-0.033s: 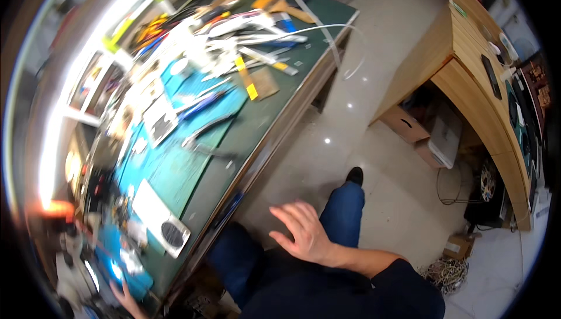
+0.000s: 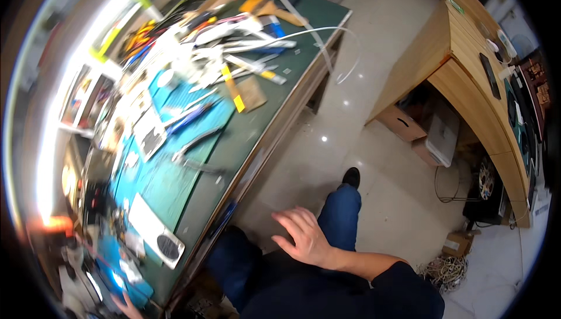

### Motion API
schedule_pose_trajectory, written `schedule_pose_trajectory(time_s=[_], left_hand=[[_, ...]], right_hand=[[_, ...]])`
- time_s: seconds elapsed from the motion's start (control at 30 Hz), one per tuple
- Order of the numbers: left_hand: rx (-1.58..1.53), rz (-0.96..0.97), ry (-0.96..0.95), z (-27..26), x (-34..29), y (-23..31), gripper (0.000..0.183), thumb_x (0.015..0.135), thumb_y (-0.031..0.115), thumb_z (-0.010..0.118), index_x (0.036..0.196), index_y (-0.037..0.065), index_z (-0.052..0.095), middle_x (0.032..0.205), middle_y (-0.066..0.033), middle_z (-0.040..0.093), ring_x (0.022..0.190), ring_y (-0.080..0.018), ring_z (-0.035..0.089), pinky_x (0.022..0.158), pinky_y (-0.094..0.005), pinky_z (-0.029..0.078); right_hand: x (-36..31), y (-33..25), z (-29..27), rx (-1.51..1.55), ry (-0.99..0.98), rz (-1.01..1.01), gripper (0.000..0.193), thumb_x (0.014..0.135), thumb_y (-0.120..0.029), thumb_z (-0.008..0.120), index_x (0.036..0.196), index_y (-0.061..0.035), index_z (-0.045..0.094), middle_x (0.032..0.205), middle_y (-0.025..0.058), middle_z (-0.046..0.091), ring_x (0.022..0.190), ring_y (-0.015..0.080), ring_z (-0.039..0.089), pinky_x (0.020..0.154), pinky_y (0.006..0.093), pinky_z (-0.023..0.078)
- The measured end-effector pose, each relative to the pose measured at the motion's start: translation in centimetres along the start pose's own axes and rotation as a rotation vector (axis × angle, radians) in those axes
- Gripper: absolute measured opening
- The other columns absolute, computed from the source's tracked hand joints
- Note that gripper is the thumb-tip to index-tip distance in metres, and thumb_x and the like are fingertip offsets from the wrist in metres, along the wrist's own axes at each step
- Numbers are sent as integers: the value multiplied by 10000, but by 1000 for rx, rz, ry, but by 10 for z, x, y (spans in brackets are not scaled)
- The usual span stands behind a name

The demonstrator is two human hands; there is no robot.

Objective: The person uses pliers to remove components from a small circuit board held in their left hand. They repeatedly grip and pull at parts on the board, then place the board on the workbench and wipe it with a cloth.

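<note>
My right hand (image 2: 307, 238) hovers above my lap, off the bench's front edge, with fingers stretched and thumb apart; it holds nothing. At the lower left, only part of my left hand (image 2: 127, 307) shows, its fingers extended beside a small blue mat (image 2: 143, 287) under a bright light spot. Nothing can be seen in that hand. A grey-white device (image 2: 73, 278), blurred, stands left of it. Nearby on the bench lies a long white panel (image 2: 146, 217) with a dark oval patch at one end. Dark-handled pliers or cutters (image 2: 196, 142) rest farther up the turquoise mat (image 2: 175, 181).
The green workbench (image 2: 248, 129) carries piled tools, a wooden-handled brush (image 2: 274, 9) and a white cup (image 2: 168, 79). A white cable (image 2: 350, 41) loops past its edge. A curved wooden desk (image 2: 467, 94) stands right, boxes (image 2: 403, 123) beneath. Coiled wire (image 2: 444, 272) lies on the floor.
The view has shifted slightly, so the bench and its tools sit a little farther left in the picture. Both hands keep nearly the same pose.
</note>
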State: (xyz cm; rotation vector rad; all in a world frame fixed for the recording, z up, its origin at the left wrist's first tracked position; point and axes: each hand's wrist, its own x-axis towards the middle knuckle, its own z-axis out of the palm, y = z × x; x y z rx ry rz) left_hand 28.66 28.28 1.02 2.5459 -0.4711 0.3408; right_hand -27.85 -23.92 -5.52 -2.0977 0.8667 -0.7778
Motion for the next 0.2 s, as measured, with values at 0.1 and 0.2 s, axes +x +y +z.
schedule_pose_trajectory(time_s=[0.1, 0.2], left_hand=[[206, 328, 240, 68, -24, 224, 631, 915, 183, 793, 1387, -123, 510, 1316, -307, 612, 1224, -393, 607, 1063, -485, 483], [360, 433, 302, 59, -91, 357, 621, 917, 126, 757, 1405, -121, 464, 1327, -311, 576, 1173, -443, 592, 1047, -510, 485]], right_hand=[[-9, 55, -33, -24, -14, 230, 502, 918, -245, 721, 1353, -45, 572, 1260, 158, 606, 1158, 361, 578, 1023, 485, 460], [-12, 55, -91, 23, -53, 424, 543, 934, -272, 716, 1392, -40, 539, 1291, 177, 600, 1138, 377, 606, 976, 463, 497]])
